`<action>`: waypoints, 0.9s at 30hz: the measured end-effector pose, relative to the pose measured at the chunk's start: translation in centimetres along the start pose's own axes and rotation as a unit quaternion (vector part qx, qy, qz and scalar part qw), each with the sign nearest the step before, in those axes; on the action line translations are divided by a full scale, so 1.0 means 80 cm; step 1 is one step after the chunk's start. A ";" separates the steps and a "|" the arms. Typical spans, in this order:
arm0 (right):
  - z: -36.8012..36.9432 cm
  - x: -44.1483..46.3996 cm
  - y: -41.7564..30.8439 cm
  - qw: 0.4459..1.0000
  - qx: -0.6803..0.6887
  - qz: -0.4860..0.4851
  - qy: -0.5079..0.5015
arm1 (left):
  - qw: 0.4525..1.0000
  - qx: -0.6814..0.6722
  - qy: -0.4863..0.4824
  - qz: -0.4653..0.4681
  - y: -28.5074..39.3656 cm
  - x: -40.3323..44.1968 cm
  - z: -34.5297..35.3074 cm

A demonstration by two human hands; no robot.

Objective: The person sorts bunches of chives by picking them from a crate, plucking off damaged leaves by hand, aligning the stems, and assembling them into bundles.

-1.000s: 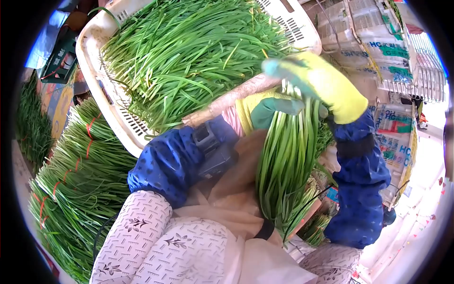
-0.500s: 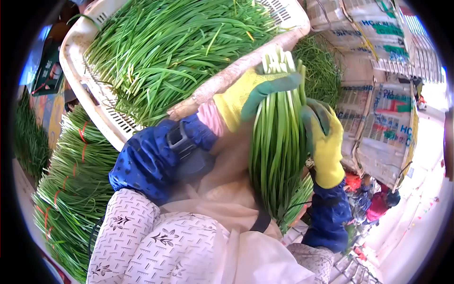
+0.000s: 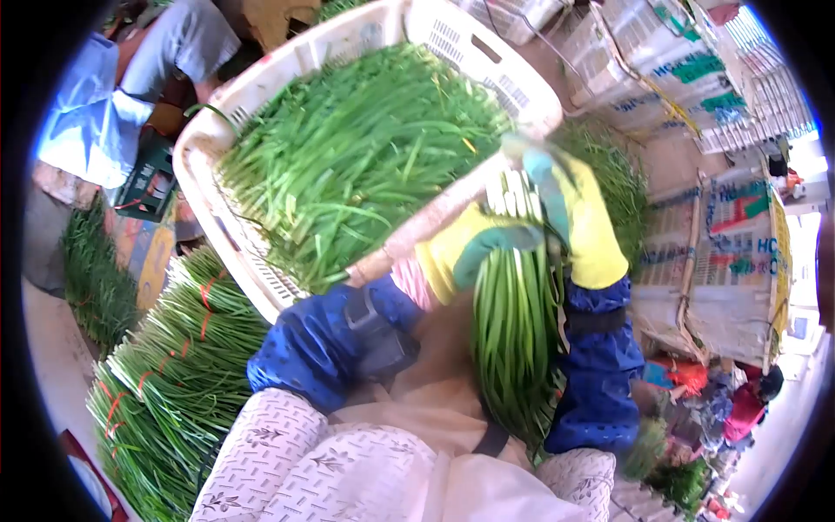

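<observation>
My left hand (image 3: 487, 248), in a yellow and green glove, is wrapped around a bunch of garlic chives (image 3: 517, 339) just below its white cut ends. The long green leaves hang down in front of my apron. My right hand (image 3: 578, 217), gloved alike, is raised beside the white ends with its fingers bent together. Motion blurs its fingertips, and a thin strand there is too smeared to make out. Behind my hands, a white plastic basket (image 3: 196, 165) holds a heap of loose chives (image 3: 365, 148).
Chive bundles tied with red bands (image 3: 183, 348) are piled at the left. Loose chives (image 3: 600, 174) lie right of the basket. White wrapped crates (image 3: 722, 252) stand on the right. People (image 3: 744, 409) are at lower right, and a person's leg (image 3: 187, 48) shows at upper left.
My right hand has moved up from the side of the bunch to its white ends. The left hand keeps its grip. The view has shifted, showing more of the basket's far side.
</observation>
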State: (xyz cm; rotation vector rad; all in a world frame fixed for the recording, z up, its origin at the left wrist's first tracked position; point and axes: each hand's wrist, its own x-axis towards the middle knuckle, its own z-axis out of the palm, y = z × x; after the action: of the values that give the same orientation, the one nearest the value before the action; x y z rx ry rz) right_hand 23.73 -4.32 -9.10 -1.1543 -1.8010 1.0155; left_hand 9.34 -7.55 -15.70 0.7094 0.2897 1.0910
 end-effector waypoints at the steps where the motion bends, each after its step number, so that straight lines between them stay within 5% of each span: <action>1: 0.014 0.007 -0.018 0.996 0.073 -0.028 -0.043 | 0.999 0.039 0.014 0.034 0.000 0.000 0.000; 3: 0.024 0.019 -0.008 0.991 0.042 -0.001 -0.130 | 0.958 0.248 -0.025 0.142 0.011 -0.014 -0.005; 4: 0.025 0.016 -0.017 0.989 -0.016 -0.018 -0.145 | 0.974 0.191 -0.017 0.120 0.006 -0.018 -0.008; 5: 0.018 0.023 0.010 0.906 -0.227 -0.337 -0.121 | 0.986 0.131 -0.007 0.100 0.001 -0.022 -0.012; 6: 0.018 0.026 0.013 0.918 -0.208 -0.310 -0.132 | 0.994 0.070 0.005 0.081 -0.005 -0.026 -0.017; 7: 0.016 0.022 0.013 0.930 -0.192 -0.277 -0.145 | 0.982 -0.185 0.042 -0.013 0.004 -0.025 -0.014; 8: 0.014 0.012 0.009 0.980 -0.021 -0.100 -0.170 | 0.956 -0.279 0.070 -0.055 0.005 -0.020 -0.015; 9: 0.013 0.003 0.003 0.975 0.167 0.072 -0.126 | 0.961 -0.257 0.080 -0.063 0.004 -0.012 -0.015; 10: -0.010 0.008 0.018 0.991 -0.019 -0.092 -0.100 | 0.970 -0.217 0.089 -0.064 0.001 -0.001 -0.014; 11: -0.038 0.005 0.025 0.991 -0.023 -0.120 -0.059 | 0.979 -0.168 0.102 -0.060 -0.004 0.009 -0.010; 14: -0.157 -0.050 0.028 0.983 0.100 -0.140 0.057 | 0.987 -0.011 0.158 -0.025 0.009 0.045 0.015; 15: -0.142 -0.071 -0.035 0.966 0.127 -0.074 0.213 | 0.987 0.032 0.159 -0.007 0.022 0.059 0.031; 16: -0.150 -0.099 -0.082 0.971 -0.006 -0.060 0.230 | 0.989 0.061 0.138 0.008 0.037 0.073 0.049; 18: -0.233 -0.171 -0.072 0.930 -0.288 -0.176 0.145 | 0.950 -0.037 -0.292 0.103 0.078 0.122 0.080; 19: -0.237 -0.200 -0.085 0.922 -0.285 -0.142 0.223 | 0.924 -0.055 -0.358 0.125 0.090 0.120 0.122; 22: -0.222 -0.274 -0.112 0.829 -0.441 -0.119 0.323 | 0.942 0.189 -0.217 0.174 0.117 0.156 0.131; 24: -0.213 -0.310 -0.123 0.749 -0.592 -0.053 0.292 | 0.901 0.330 -0.183 0.216 0.084 0.154 0.155; 26: -0.185 -0.337 -0.101 0.842 -0.342 0.086 0.408 | 0.792 0.471 -0.241 0.305 0.011 0.130 0.177; 27: -0.173 -0.355 -0.086 0.826 -0.387 0.099 0.397 | 0.730 0.518 -0.284 0.344 -0.022 0.111 0.184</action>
State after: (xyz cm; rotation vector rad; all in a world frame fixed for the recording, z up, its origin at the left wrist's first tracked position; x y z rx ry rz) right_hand 42.47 -29.80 -2.33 -1.9089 -1.3845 -0.2215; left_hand 22.59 -5.81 -4.75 2.2600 0.0647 1.2860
